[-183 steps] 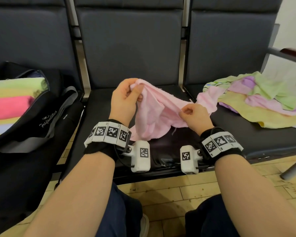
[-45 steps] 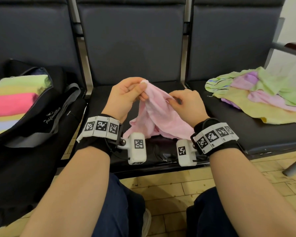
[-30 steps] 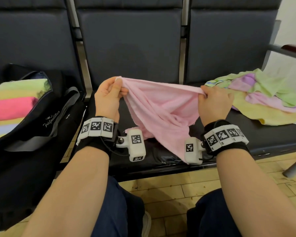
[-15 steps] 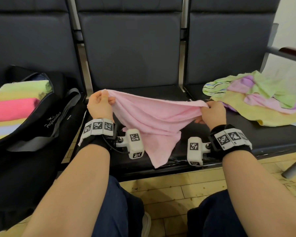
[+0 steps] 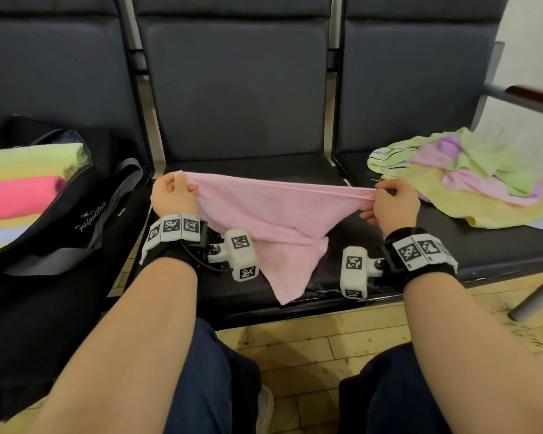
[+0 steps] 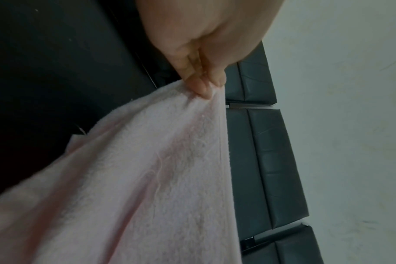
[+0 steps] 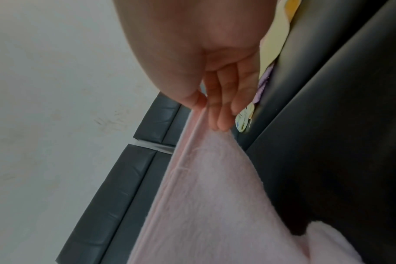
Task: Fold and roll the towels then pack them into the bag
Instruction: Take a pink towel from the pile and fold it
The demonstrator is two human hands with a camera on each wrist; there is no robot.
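A light pink towel [image 5: 273, 214] is stretched taut between my two hands above the middle black seat [image 5: 257, 167]; its lower corner droops onto the seat's front. My left hand [image 5: 174, 192] pinches the towel's left corner, and the left wrist view shows the fingertips [image 6: 203, 85] clamped on the pink towel [image 6: 147, 178]. My right hand [image 5: 386, 198] pinches the right corner; the right wrist view has thumb and fingers [image 7: 217, 114] on the hem of the towel [image 7: 215, 196]. The black bag [image 5: 60, 220] stands open on the left seat with rolled towels [image 5: 22, 189] inside.
A loose heap of green, purple, pink and yellow towels [image 5: 470, 180] lies on the right seat. A metal armrest [image 5: 527, 95] juts out at the far right. The wooden floor [image 5: 311, 346] and my knees are below the seat edge.
Since 1.5 s ago my hands have moved apart and pulled the bunched pink towel out wide, then lowered it slightly toward the seat. Its top edge now runs straight.
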